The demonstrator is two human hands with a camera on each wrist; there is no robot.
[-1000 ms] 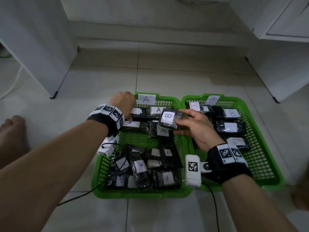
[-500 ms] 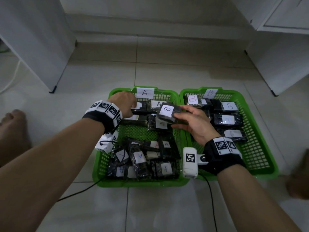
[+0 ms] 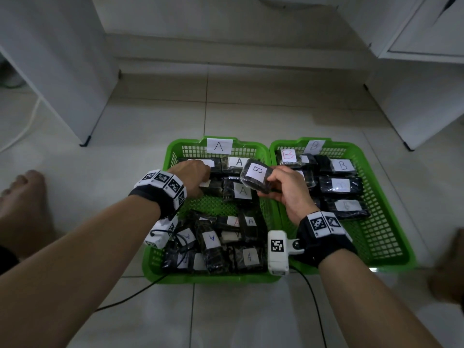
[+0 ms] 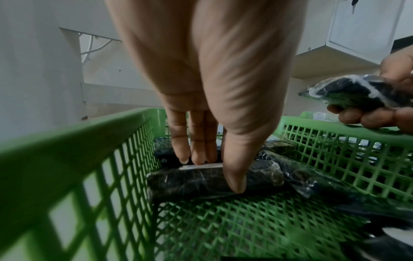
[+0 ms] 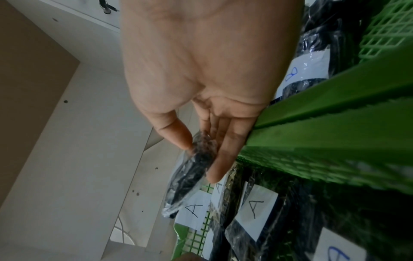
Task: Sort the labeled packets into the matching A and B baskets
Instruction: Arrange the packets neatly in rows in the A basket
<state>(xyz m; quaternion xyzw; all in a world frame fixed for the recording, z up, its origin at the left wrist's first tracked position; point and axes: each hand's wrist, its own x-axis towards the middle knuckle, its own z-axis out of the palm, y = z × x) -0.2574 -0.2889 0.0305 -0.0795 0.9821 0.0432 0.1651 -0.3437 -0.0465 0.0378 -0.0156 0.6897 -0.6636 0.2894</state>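
Two green mesh baskets sit side by side on the tiled floor (image 3: 150, 126): the A basket (image 3: 173, 156) on the left and the B basket (image 3: 391, 222) on the right, each with black packets wearing white paper labels. The right hand (image 3: 288, 194) holds a B-labeled packet (image 3: 256, 175) raised over the A basket's far right part, near the shared rims, thumb on one face and fingers (image 5: 223, 159) along the other. The left hand (image 3: 193, 175) reaches into the A basket's far left corner, where its thumb and straight fingertips (image 4: 196, 155) pinch a black packet (image 4: 201, 181) lying on the mesh.
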